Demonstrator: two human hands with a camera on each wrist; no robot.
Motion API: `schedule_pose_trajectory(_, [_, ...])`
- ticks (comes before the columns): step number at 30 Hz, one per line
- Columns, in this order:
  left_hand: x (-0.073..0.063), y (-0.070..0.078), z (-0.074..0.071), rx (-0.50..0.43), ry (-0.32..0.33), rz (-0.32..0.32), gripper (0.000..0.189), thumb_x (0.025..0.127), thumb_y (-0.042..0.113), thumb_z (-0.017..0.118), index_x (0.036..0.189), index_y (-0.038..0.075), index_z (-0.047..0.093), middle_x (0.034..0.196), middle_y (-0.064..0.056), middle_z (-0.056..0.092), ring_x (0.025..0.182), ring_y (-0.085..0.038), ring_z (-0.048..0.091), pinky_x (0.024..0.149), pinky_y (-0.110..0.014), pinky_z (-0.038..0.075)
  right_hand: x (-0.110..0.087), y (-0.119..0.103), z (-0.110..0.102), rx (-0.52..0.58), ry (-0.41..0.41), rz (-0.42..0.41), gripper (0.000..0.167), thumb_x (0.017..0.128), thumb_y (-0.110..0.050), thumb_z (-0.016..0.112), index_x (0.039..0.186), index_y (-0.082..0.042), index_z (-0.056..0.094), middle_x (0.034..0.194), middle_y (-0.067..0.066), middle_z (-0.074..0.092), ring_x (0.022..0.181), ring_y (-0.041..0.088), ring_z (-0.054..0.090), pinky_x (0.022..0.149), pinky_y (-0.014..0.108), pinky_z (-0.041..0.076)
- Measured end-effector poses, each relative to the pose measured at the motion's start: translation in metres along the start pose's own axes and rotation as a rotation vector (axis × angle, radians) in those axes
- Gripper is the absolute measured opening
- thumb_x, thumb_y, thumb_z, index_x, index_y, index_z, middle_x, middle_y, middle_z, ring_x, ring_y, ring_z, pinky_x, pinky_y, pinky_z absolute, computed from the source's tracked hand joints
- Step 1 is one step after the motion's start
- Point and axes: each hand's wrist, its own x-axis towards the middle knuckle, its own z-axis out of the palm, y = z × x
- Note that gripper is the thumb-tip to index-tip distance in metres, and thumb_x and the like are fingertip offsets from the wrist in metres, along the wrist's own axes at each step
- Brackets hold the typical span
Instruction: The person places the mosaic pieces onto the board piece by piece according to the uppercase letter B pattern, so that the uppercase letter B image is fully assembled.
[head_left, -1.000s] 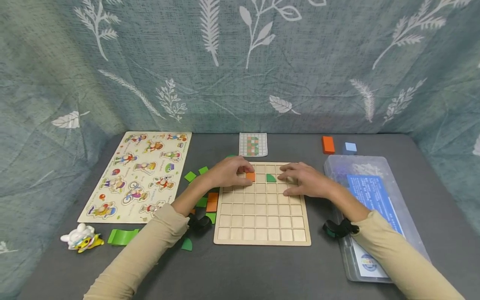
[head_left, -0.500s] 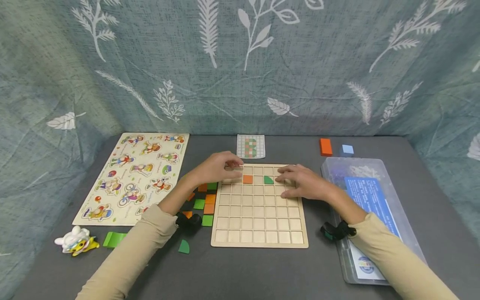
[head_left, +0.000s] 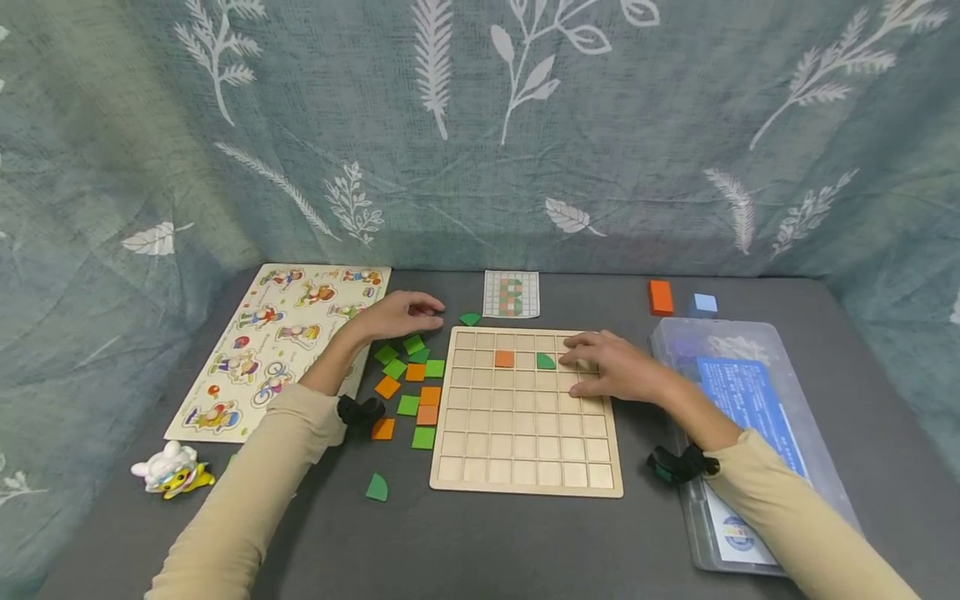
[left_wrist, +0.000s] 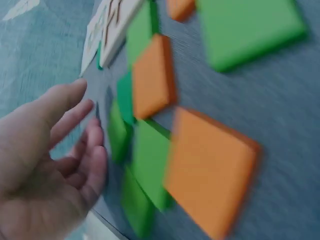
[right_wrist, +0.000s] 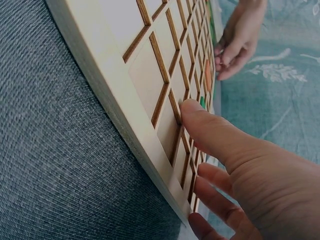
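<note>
A wooden grid board (head_left: 525, 425) lies in the middle of the table. An orange square tile (head_left: 505, 359) and a green quarter-circle tile (head_left: 546, 361) sit in its second row from the back. My left hand (head_left: 397, 315) hovers beyond several loose green and orange tiles (head_left: 387, 387) left of the board. Its fingers are loosely bent and hold nothing, as the left wrist view shows beside an orange tile (left_wrist: 212, 167). On the board's back right part rests my right hand (head_left: 615, 364), fingers spread and relaxed; its thumb (right_wrist: 200, 117) touches a grid rib in the right wrist view.
Behind the board lies a printed grid card (head_left: 512, 294), with a green quarter-circle (head_left: 470, 319) beside it. A picture puzzle board (head_left: 277, 350) and a toy figure (head_left: 172, 471) are at left. A clear plastic case (head_left: 750, 417) and two blocks (head_left: 661, 297) stand at right.
My left hand has left the orange tile, which stays in the grid, and moved left off the board to above the loose tiles. My right hand has stayed on the board.
</note>
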Motion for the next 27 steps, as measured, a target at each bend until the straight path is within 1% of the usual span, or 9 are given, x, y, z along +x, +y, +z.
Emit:
schedule_pose_trajectory(4, [0.013, 0.016, 0.0, 0.015, -0.067, -0.09, 0.042, 0.098, 0.024, 0.053, 0.132, -0.003, 0.053, 0.127, -0.024, 0.053, 0.111, -0.033, 0.052, 0.097, -0.045, 0.042, -0.001, 0.001, 0.0, 0.002, 0.005, -0.002, 0.046, 0.086, -0.026, 0.073, 0.126, -0.005, 0.064, 0.142, 0.023, 0.049, 0.132, 0.044, 0.043, 0.107, 0.063, 0.032])
schedule_pose_trajectory(9, [0.026, 0.034, 0.002, 0.106, -0.094, -0.229, 0.045, 0.094, 0.036, 0.059, 0.123, 0.003, 0.054, 0.127, -0.019, 0.051, 0.1, -0.028, 0.048, 0.088, -0.039, 0.041, 0.0, 0.001, 0.001, 0.0, 0.005, -0.005, 0.046, 0.086, -0.027, 0.073, 0.126, -0.005, 0.064, 0.142, 0.023, 0.049, 0.13, 0.044, 0.044, 0.104, 0.062, 0.035])
schedule_pose_trajectory(12, [0.029, 0.039, 0.001, 0.165, -0.106, -0.289, 0.044, 0.092, 0.041, 0.062, 0.117, 0.006, 0.053, 0.121, -0.014, 0.05, 0.094, -0.024, 0.045, 0.084, -0.036, 0.039, 0.001, 0.0, 0.003, 0.008, 0.005, -0.004, 0.046, 0.086, -0.027, 0.073, 0.126, -0.005, 0.064, 0.142, 0.023, 0.049, 0.13, 0.044, 0.044, 0.106, 0.063, 0.033])
schedule_pose_trajectory(14, [0.032, 0.038, 0.0, 0.176, -0.107, -0.313, 0.042, 0.091, 0.041, 0.063, 0.112, 0.007, 0.054, 0.11, -0.011, 0.052, 0.089, -0.022, 0.045, 0.08, -0.033, 0.039, 0.001, 0.0, 0.003, 0.016, 0.001, -0.004, 0.046, 0.087, -0.028, 0.072, 0.126, -0.005, 0.064, 0.142, 0.023, 0.049, 0.132, 0.045, 0.043, 0.108, 0.064, 0.03])
schedule_pose_trajectory(16, [0.033, 0.035, -0.001, 0.169, -0.103, -0.331, 0.038, 0.092, 0.041, 0.063, 0.109, 0.007, 0.055, 0.102, -0.007, 0.05, 0.084, -0.019, 0.044, 0.076, -0.03, 0.039, 0.0, 0.0, 0.003, 0.027, -0.005, -0.004, 0.046, 0.087, -0.027, 0.072, 0.126, -0.005, 0.063, 0.143, 0.023, 0.048, 0.132, 0.045, 0.042, 0.108, 0.064, 0.029])
schedule_pose_trajectory(18, [0.034, 0.031, -0.003, 0.134, -0.103, -0.338, 0.035, 0.093, 0.038, 0.062, 0.107, 0.007, 0.056, 0.097, -0.004, 0.05, 0.082, -0.017, 0.045, 0.074, -0.028, 0.039, 0.0, 0.0, 0.003, 0.025, -0.008, -0.006, 0.046, 0.087, -0.028, 0.072, 0.126, -0.005, 0.063, 0.143, 0.023, 0.048, 0.132, 0.045, 0.042, 0.107, 0.064, 0.03])
schedule_pose_trajectory(23, [0.037, 0.025, -0.01, 0.027, -0.141, -0.306, 0.028, 0.097, 0.029, 0.058, 0.111, 0.005, 0.053, 0.096, -0.006, 0.049, 0.081, -0.017, 0.046, 0.074, -0.028, 0.04, 0.0, 0.0, 0.002, 0.013, 0.005, -0.002, 0.046, 0.086, -0.027, 0.073, 0.126, -0.005, 0.064, 0.142, 0.023, 0.049, 0.129, 0.045, 0.044, 0.102, 0.061, 0.036])
schedule_pose_trajectory(25, [0.038, 0.025, -0.011, 0.039, -0.16, -0.294, 0.029, 0.098, 0.029, 0.056, 0.113, 0.004, 0.052, 0.099, -0.006, 0.048, 0.082, -0.016, 0.045, 0.076, -0.029, 0.04, -0.001, 0.0, 0.001, 0.014, 0.006, 0.001, 0.046, 0.086, -0.026, 0.073, 0.126, -0.005, 0.064, 0.142, 0.023, 0.049, 0.129, 0.045, 0.045, 0.102, 0.061, 0.036])
schedule_pose_trajectory(27, [0.039, 0.027, -0.011, 0.056, -0.166, -0.297, 0.032, 0.097, 0.032, 0.056, 0.114, 0.005, 0.051, 0.097, -0.006, 0.047, 0.079, -0.016, 0.043, 0.075, -0.029, 0.039, -0.001, 0.0, 0.0, 0.015, 0.003, 0.002, 0.046, 0.086, -0.026, 0.073, 0.126, -0.005, 0.064, 0.142, 0.023, 0.049, 0.129, 0.045, 0.044, 0.102, 0.061, 0.036])
